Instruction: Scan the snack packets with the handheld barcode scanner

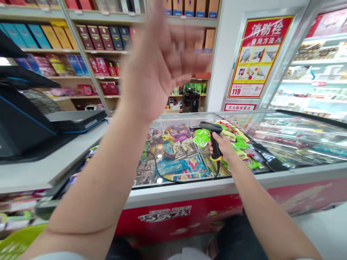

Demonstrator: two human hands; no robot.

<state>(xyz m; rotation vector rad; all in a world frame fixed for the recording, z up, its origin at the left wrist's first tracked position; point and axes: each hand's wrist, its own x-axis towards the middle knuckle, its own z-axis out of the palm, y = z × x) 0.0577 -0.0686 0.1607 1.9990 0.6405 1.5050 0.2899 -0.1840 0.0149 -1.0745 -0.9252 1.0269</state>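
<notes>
My left hand [157,61] is raised high in front of the shelves, blurred by motion, palm showing and fingers apart with nothing in them. Lower on the right, my right hand [222,144] is wrapped round the grip of a black and yellow barcode scanner [215,142]. From the scanner's base a black cable [169,180] loops left across the glass top of a chest freezer [189,193]. Right beside the scanner is a bright green packet [201,138]; whether it rests on the glass or is held I cannot tell. Colourful packets [184,148] show beneath the glass.
At left, a dark checkout machine [24,122] stands on a white counter [29,177]. A green basket [18,240] sits at the lower left. Shelves [108,52] of boxed goods line the back. A dark folded item [271,157] lies on the freezer's right part.
</notes>
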